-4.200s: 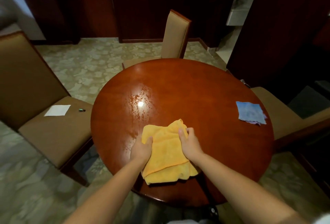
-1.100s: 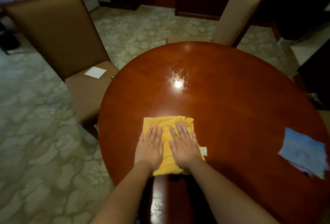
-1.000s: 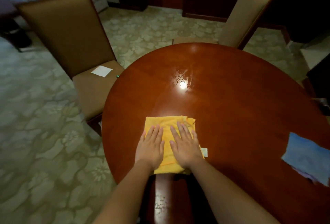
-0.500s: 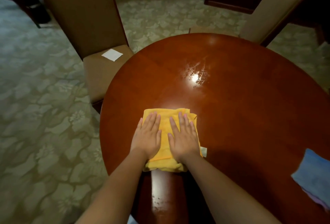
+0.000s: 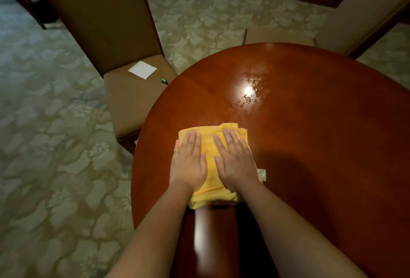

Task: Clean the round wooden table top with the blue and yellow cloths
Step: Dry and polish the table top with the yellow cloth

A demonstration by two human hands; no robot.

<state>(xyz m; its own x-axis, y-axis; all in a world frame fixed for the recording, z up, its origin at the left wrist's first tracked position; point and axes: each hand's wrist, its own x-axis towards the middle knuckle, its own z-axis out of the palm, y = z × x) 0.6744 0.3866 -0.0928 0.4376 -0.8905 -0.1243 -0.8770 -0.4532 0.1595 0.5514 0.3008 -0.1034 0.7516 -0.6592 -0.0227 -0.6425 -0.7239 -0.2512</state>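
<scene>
1. Head view: yellow cloth [image 5: 209, 155] lay folded on the table [image 5: 310, 133], near its left-front edge.
2. Left hand [image 5: 188, 164] & right hand [image 5: 236, 162] lay flat on it, fingers straight, pressing, not gripping.
3. Cloth looked soft, light, thick; prob. slides easily on the glossy top, so flat palms w/ downward pressure suit it.
4. Blue cloth wasn't in view.
5. Smeary patch [image 5: 250, 91] showed beyond the cloth.
</scene>
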